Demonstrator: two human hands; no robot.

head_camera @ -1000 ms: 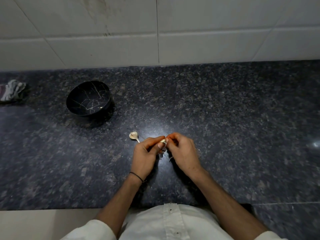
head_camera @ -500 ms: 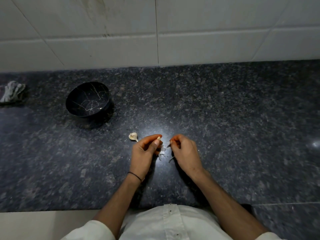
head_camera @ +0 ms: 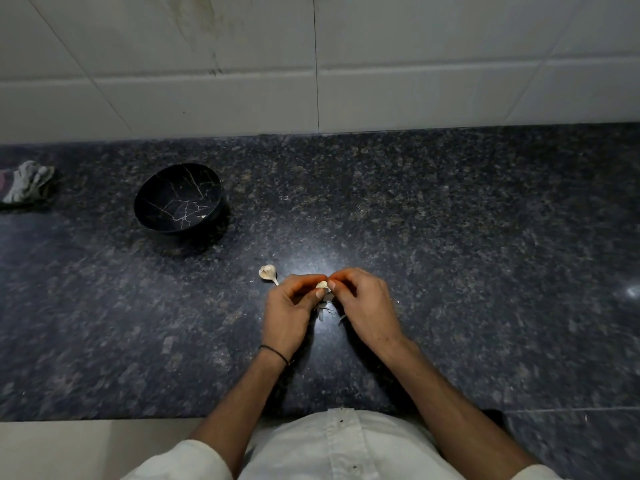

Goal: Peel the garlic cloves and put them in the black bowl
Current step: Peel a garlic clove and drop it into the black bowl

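Note:
A pale garlic clove (head_camera: 322, 285) sits between my two hands over the dark granite counter (head_camera: 450, 254). My left hand (head_camera: 289, 311) pinches it between thumb and forefinger. The fingertips of my right hand (head_camera: 363, 306) pinch the clove's right end. Scraps of garlic skin (head_camera: 323, 306) lie on the counter under my hands. A remnant of the garlic bulb (head_camera: 267, 272) with a short stem lies just left of my left hand. The black bowl (head_camera: 178, 199) with pale vein lines stands at the far left; a small pale bit shows inside it.
A crumpled grey cloth (head_camera: 29, 181) lies at the far left edge. A white tiled wall (head_camera: 311, 64) rises behind the counter. The counter's front edge runs just before my white shirt (head_camera: 346, 448).
Half a second ago my right hand had drawn away with a strip of skin. Now both hands meet again on the clove.

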